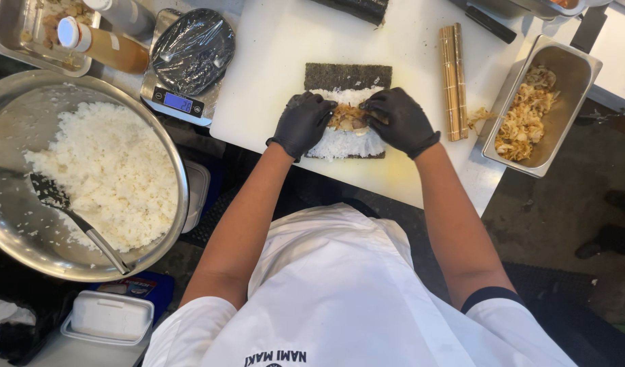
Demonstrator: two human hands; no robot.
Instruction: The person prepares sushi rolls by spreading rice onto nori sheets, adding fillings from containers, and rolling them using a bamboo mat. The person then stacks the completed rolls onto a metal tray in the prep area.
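Note:
A dark seaweed sheet (347,75) lies on the white cutting board (272,61), spread with white rice (345,143). A strip of brownish filling (348,119) runs across the rice. My left hand (301,123) in a black glove presses on the filling's left end, fingers curled over it. In a matching black glove, my right hand (398,120) rests on the filling's right end the same way. Neither hand lifts anything off the board.
A large steel bowl (0,224) of cooked rice with a paddle (68,214) sits at left. A wrapped digital scale (182,64) and a sauce bottle (102,44) stand behind it. A rolled bamboo mat (452,78) and a steel pan (576,68) of shredded filling are at right.

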